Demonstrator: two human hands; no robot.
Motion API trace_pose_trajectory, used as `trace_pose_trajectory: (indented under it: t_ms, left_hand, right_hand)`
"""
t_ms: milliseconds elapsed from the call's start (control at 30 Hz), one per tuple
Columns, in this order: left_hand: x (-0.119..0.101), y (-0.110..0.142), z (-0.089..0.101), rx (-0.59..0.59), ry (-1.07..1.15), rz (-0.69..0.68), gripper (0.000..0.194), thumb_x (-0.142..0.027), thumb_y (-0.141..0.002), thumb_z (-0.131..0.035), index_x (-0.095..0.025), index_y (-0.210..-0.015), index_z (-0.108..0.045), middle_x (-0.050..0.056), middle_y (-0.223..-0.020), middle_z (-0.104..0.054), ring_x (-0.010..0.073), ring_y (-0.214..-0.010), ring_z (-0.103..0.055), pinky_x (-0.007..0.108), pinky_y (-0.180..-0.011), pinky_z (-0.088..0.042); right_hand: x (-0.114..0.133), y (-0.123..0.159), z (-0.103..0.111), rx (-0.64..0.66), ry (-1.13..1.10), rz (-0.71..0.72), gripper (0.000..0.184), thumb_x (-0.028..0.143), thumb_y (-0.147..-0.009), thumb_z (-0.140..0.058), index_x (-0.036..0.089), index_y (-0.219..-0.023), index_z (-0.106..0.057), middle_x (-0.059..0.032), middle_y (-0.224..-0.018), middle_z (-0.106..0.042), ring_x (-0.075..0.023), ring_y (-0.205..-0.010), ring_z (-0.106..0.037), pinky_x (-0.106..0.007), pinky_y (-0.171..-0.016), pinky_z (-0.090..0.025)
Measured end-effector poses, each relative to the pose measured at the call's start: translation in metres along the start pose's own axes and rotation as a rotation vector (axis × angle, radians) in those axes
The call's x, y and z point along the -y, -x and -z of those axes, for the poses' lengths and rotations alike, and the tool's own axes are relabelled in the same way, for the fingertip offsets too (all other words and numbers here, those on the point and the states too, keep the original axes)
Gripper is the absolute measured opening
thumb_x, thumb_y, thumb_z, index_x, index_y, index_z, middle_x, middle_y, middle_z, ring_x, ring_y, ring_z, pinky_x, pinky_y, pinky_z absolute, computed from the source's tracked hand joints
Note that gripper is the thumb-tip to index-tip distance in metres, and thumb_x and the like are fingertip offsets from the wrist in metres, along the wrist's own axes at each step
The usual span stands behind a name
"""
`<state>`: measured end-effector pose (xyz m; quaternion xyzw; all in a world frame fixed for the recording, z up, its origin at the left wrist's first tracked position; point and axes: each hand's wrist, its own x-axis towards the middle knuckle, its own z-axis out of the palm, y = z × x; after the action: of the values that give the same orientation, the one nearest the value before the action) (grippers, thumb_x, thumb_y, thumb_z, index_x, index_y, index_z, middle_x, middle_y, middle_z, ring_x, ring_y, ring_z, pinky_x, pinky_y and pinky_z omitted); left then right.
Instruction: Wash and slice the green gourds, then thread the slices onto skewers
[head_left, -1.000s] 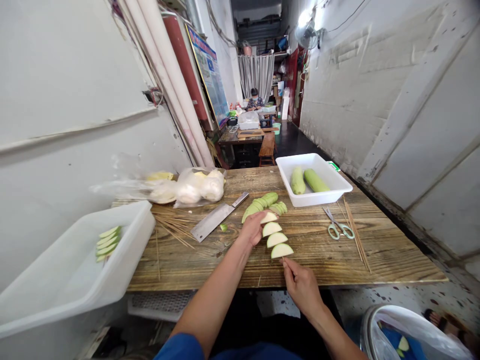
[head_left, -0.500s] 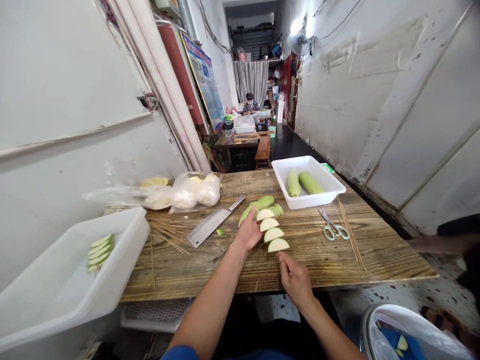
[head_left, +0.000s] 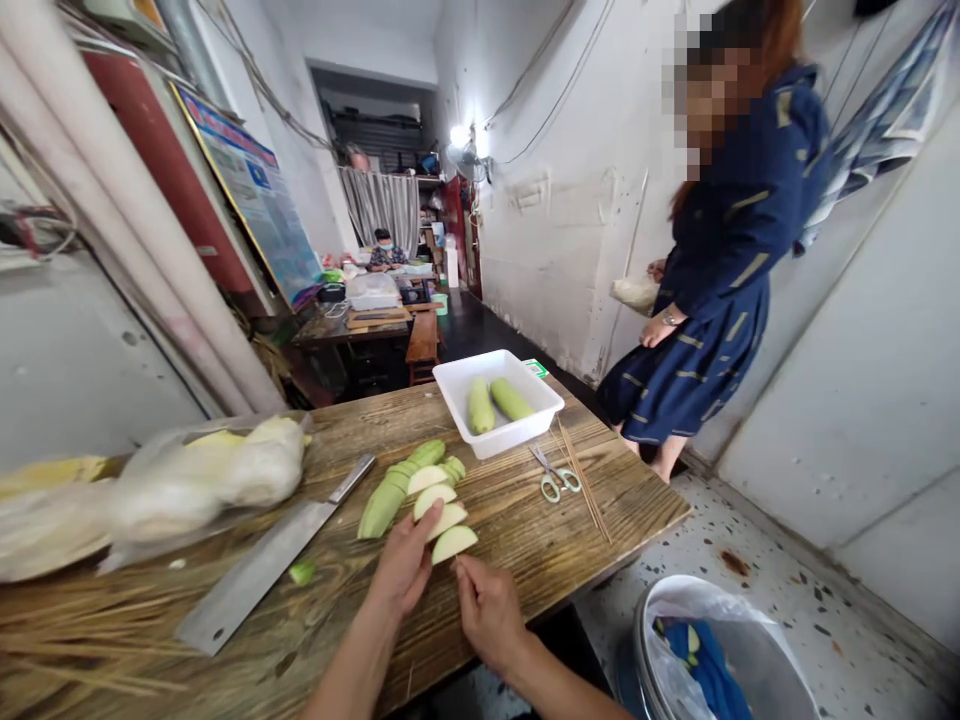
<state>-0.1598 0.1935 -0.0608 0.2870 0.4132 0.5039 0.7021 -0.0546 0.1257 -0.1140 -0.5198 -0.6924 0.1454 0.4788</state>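
Between my hands is a skewer threaded with several half-round zucchini slices (head_left: 454,543), pale inside with green rims. My left hand (head_left: 405,562) is closed with its thumb and fingers on the slices in the middle of the row. In a pinch at the near end, my right hand (head_left: 491,608) grips the skewer, most of which is hidden. Just beyond the left hand lies a cut zucchini (head_left: 394,490) in overlapping slices. A cleaver (head_left: 262,570) rests on the wooden table to the left, near a small green scrap (head_left: 301,573).
A white tray (head_left: 517,435) holds two whole zucchini. Scissors (head_left: 553,475) and loose skewers (head_left: 585,485) lie to its right. Bagged food (head_left: 210,480) and more skewers (head_left: 82,630) are left. A lined bin (head_left: 645,640) stands right; a person (head_left: 720,240) stands beyond.
The view has swung right; the left white tub has left it and a standing person now shows fully. My left hand has shifted nearer my right, onto the middle slices.
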Motion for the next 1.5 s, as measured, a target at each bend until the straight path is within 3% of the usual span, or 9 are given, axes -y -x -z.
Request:
trace_pose_trajectory:
  t_ms: [200, 567, 733, 1033, 1500]
  left_hand:
    - [0.015, 0.013, 0.000, 0.030, 0.027, 0.082, 0.034, -0.028, -0.063, -0.078, -0.009, -0.088, -0.066, 0.011, -0.080, -0.070, 0.0189, -0.072, -0.067, 0.026, -0.061, -0.053]
    - [0.023, 0.003, 0.000, -0.024, 0.096, 0.029, 0.027, -0.032, -0.065, -0.074, -0.011, -0.080, -0.065, 0.008, -0.070, -0.069, 0.0151, -0.059, -0.064, 0.021, -0.050, -0.046]
    - [0.026, 0.001, -0.003, -0.032, 0.101, 0.002, 0.034, -0.037, -0.062, -0.076, -0.008, -0.079, -0.067, 0.010, -0.071, -0.070, 0.0133, -0.055, -0.061, 0.022, -0.050, -0.043]
    - [0.034, 0.004, -0.010, -0.117, 0.147, -0.063, 0.037, -0.037, -0.055, -0.080, -0.008, -0.075, -0.067, 0.009, -0.067, -0.068, 0.0153, -0.059, -0.062, 0.025, -0.057, -0.046]
    - [0.046, 0.006, -0.004, -0.147, 0.156, -0.059, 0.036, -0.040, -0.055, -0.079, -0.010, -0.071, -0.067, 0.007, -0.065, -0.067, 0.0130, -0.056, -0.059, 0.024, -0.058, -0.045]
  right_hand:
    - [-0.005, -0.007, -0.008, -0.055, -0.013, -0.024, 0.031, 0.020, -0.091, -0.032, 0.016, -0.077, -0.059, -0.0024, -0.064, -0.061, -0.0117, -0.056, -0.055, -0.020, -0.056, -0.040]
    - [-0.012, -0.010, -0.014, -0.047, -0.051, -0.039, 0.032, 0.023, -0.091, -0.035, 0.014, -0.086, -0.065, -0.0076, -0.073, -0.068, -0.0149, -0.062, -0.063, -0.023, -0.060, -0.046]
    - [-0.014, -0.010, -0.015, -0.056, -0.013, -0.008, 0.032, 0.023, -0.091, -0.035, 0.012, -0.090, -0.065, -0.0095, -0.074, -0.069, -0.0167, -0.064, -0.065, -0.024, -0.060, -0.047]
    - [-0.016, -0.009, -0.015, -0.046, -0.016, -0.003, 0.032, 0.024, -0.092, -0.035, 0.013, -0.087, -0.065, -0.0084, -0.071, -0.069, -0.0157, -0.061, -0.064, -0.023, -0.058, -0.046]
    - [-0.016, -0.011, -0.014, 0.003, 0.037, 0.017, 0.034, 0.024, -0.092, -0.031, 0.014, -0.081, -0.062, -0.0059, -0.060, -0.064, -0.0141, -0.048, -0.059, -0.021, -0.049, -0.038]
